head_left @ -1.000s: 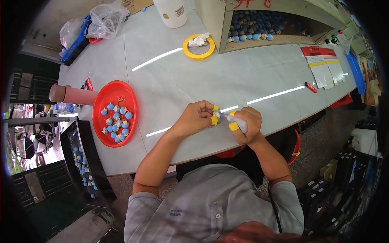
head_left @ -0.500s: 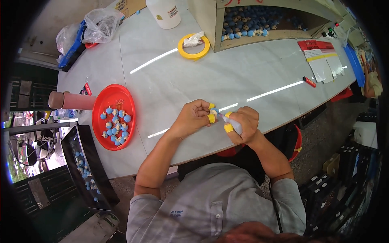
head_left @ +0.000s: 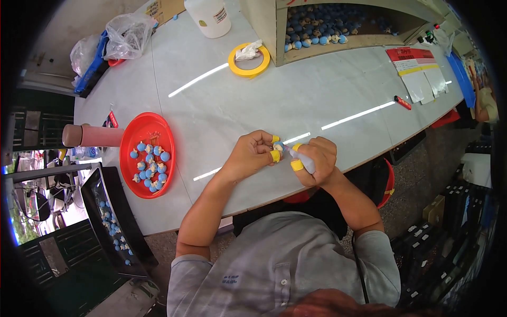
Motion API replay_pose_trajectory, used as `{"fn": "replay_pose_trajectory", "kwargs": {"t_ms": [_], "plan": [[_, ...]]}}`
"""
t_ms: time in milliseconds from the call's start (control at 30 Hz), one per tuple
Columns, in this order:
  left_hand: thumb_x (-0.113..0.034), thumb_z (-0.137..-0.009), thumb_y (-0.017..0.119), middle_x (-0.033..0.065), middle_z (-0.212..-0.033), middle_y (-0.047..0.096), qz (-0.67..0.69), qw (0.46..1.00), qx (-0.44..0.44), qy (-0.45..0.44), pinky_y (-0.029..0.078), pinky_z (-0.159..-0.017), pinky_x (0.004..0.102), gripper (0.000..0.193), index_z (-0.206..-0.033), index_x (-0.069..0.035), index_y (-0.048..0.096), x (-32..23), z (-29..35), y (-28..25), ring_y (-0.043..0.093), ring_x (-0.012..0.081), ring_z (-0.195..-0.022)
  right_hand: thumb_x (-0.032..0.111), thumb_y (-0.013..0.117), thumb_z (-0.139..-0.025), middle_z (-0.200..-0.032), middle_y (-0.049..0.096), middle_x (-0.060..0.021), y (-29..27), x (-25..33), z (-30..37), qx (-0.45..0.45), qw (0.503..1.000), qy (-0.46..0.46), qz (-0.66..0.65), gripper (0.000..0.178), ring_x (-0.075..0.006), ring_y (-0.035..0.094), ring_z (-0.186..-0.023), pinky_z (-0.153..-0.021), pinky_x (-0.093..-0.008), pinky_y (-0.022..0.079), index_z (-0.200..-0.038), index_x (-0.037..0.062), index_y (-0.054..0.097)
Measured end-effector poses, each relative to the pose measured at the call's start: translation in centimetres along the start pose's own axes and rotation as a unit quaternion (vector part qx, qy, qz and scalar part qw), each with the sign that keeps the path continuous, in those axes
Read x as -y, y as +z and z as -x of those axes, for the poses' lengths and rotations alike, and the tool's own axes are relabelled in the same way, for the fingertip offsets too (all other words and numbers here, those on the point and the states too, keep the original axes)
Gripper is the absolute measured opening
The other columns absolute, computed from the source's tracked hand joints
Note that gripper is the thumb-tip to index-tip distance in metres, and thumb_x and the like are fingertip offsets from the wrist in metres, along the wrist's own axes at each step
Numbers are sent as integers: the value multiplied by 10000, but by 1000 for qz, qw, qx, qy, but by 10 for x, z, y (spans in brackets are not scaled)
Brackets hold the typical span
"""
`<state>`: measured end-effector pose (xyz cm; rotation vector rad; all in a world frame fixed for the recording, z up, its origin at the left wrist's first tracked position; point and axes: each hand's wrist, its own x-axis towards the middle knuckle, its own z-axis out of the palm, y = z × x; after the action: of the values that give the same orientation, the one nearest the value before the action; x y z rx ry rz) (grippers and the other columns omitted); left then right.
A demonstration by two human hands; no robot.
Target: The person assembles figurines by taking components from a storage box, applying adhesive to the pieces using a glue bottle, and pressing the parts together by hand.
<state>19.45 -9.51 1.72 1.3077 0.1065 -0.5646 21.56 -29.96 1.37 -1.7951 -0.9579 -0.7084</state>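
Between thumb and finger, my left hand [head_left: 252, 153] pinches a small blue-and-cream figurine head [head_left: 279, 146] above the table. My right hand [head_left: 319, 158] is wrapped round a pale, translucent squeeze bottle [head_left: 305, 161], its thin tip pointing at the head. Whether the tip touches it is too small to tell. Yellow tape or finger covers wrap the thumb and a finger of both hands. To the left, a round red tray [head_left: 127, 174] carries several more of these blue heads [head_left: 165, 157].
A pink bottle [head_left: 100, 136] lies beside the tray. Left of the table edge is a black bin [head_left: 132, 248] with more heads. A yellow tape roll [head_left: 232, 61], a white jug [head_left: 214, 21] and an open-fronted cabinet [head_left: 269, 31] stand farther back. A red marker [head_left: 403, 102] lies at right.
Both hands stay almost in place, still with the figurine head and the squeeze bottle. The whole view has shifted slightly.
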Motion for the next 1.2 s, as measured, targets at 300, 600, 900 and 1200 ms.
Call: {"fn": "replay_pose_trajectory", "kwargs": {"t_ms": [300, 600, 900, 1200], "plan": [[106, -819, 565, 121, -1001, 648, 7, 1000, -5, 7, 527, -705, 248, 314, -1129, 68, 533, 0, 0, -3, 671, 166, -888, 89, 667, -675, -609, 567, -60, -2, 1, 1, 7, 1000, 0, -6, 178, -201, 463, -439, -427, -308, 344, -818, 13, 593], [1, -857, 650, 108, -1009, 652, 56, 998, -6, -13, 529, -709, 245, 269, -1104, 38, 550, -8, 0, -6, 675, 179, -899, 46, 622, -743, -635, 549, -94, -6, -8, 9, -47, 992, 77, -90, 174, -183, 446, -480, -459, -308, 360, -901, -11, 574], [11, -858, 622, 121, -1027, 637, 52, 999, 2, 3, 535, -721, 256, 295, -1130, 52, 516, -7, 1, -3, 677, 185, -915, 78, 670, -718, -610, 563, -93, -1, -3, 4, -25, 997, 45, -55, 159, -225, 491, -462, -454, -323, 377, -833, -4, 597], [39, -843, 603, 132, -1017, 628, 36, 999, 7, 9, 543, -719, 262, 299, -1127, 51, 509, -3, 1, -4, 681, 198, -919, 19, 638, -728, -637, 567, -115, 2, -5, 5, -16, 997, 33, -70, 164, -220, 476, -483, -463, -321, 369, -876, -20, 580]]}}
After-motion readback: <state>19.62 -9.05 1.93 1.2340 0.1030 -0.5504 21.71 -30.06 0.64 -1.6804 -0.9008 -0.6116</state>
